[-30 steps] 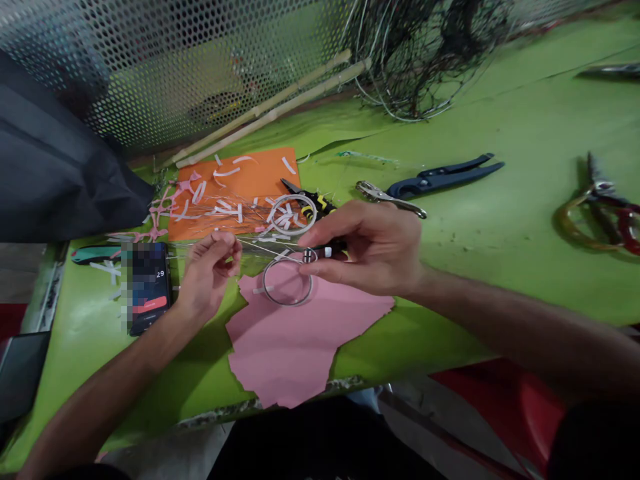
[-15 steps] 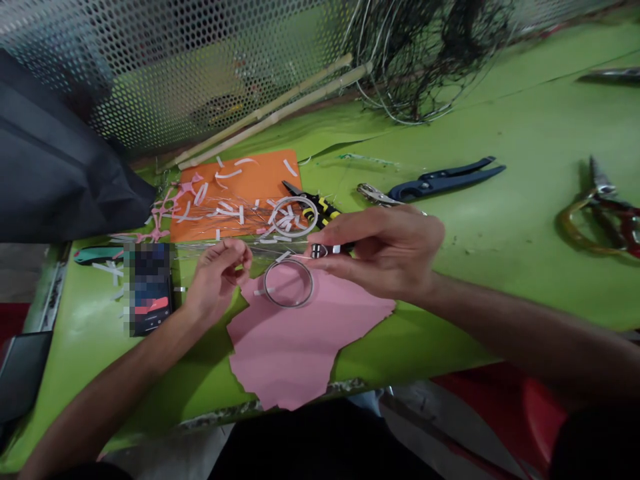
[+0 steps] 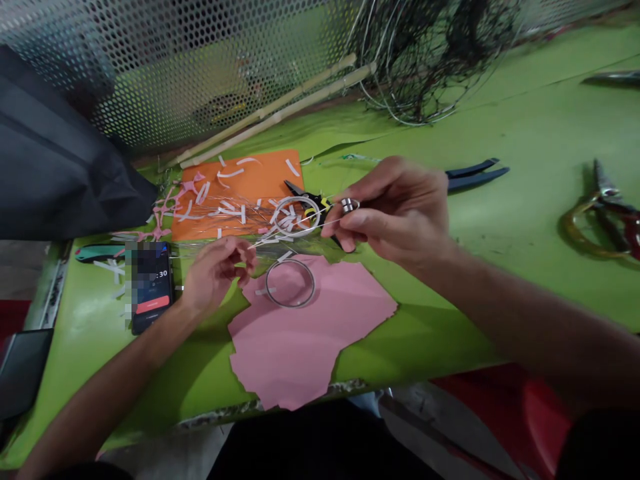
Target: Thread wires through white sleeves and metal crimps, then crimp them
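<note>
My right hand (image 3: 395, 210) is raised over the green table (image 3: 500, 220), pinching a small black-and-white piece (image 3: 347, 205) with a thin wire (image 3: 295, 227) running from it. My left hand (image 3: 217, 270) is closed, pinching the wire's other end above the pink sheet's left edge. A metal ring (image 3: 290, 283) lies on the pink sheet (image 3: 305, 333) between my hands. A second ring (image 3: 295, 215) rests on the orange sheet (image 3: 240, 193) among white strips, next to small black-and-yellow cutters (image 3: 313, 200).
A phone (image 3: 150, 283) lies left of my left hand, a teal-handled tool (image 3: 97, 252) above it. Blue-handled pliers (image 3: 475, 175) lie behind my right hand, more pliers (image 3: 605, 210) at far right. Bamboo sticks (image 3: 280, 110) and tangled wire (image 3: 430, 60) lie against the mesh screen.
My right hand has lifted up and to the right with the small piece, drawing the wire taut away from my left hand. It now covers the blue pliers' jaws.
</note>
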### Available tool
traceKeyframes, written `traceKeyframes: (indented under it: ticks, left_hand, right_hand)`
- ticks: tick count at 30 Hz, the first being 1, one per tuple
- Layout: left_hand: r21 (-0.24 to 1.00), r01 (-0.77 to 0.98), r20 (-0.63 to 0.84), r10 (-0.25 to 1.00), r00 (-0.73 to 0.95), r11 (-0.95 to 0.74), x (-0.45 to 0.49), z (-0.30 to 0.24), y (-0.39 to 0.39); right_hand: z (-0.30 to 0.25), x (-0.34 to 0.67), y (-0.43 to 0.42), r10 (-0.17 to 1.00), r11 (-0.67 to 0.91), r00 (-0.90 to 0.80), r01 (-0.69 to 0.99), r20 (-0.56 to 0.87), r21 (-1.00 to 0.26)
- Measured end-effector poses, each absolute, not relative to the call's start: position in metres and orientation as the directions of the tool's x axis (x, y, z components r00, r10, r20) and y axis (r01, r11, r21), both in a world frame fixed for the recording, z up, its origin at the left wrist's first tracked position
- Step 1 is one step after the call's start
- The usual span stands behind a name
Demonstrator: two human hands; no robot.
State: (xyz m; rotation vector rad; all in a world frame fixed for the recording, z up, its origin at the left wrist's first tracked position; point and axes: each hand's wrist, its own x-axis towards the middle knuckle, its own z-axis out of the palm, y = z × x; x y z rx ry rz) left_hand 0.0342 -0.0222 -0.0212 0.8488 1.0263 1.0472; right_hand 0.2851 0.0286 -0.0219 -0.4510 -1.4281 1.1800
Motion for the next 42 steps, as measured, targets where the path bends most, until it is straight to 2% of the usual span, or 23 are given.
traceKeyframes:
  ticks: [4,9,13,16,22,29,34,42]
  left_hand:
    - [0.936,-0.252,-0.212,0.965,0.152,0.245,0.035,-0.022,-0.022]
    - [0.932,-0.242,-0.21,0.947,0.243,0.269,0.037,-0.024,-0.026]
    - [0.922,-0.244,-0.224,0.928,0.299,0.301,0.038,-0.021,-0.03]
    - [0.913,-0.254,-0.237,0.923,0.304,0.318,0.039,-0.02,-0.032]
    - [0.956,-0.207,-0.128,0.931,0.341,0.207,0.038,-0.021,-0.032]
    - [0.994,0.107,0.0,0.944,0.33,-0.038,0.046,-0.012,-0.04]
    - [0.985,0.104,0.095,0.933,0.347,-0.139,0.051,-0.009,-0.043]
    - [0.952,0.184,0.181,0.934,0.308,-0.245,0.051,-0.007,-0.042]
  right_hand:
    - [-0.022,0.29,0.039,0.799,0.306,-0.366,-0.435,0.477,-0.847]
    - [-0.018,0.293,0.042,0.777,0.192,-0.458,-0.482,0.433,-0.855]
    - [-0.015,0.293,0.042,0.808,0.156,-0.457,-0.443,0.372,-0.883]
    - [-0.016,0.293,0.043,0.793,0.166,-0.464,-0.459,0.394,-0.873]
    - [-0.024,0.292,0.039,0.731,0.238,-0.478,-0.491,0.487,-0.838]
    - [-0.028,0.28,0.019,0.688,0.356,-0.496,-0.406,0.53,-0.842]
    - [-0.028,0.274,0.014,0.633,0.534,-0.491,-0.283,0.598,-0.797]
    - [-0.029,0.272,0.011,0.604,0.632,-0.511,-0.159,0.611,-0.758]
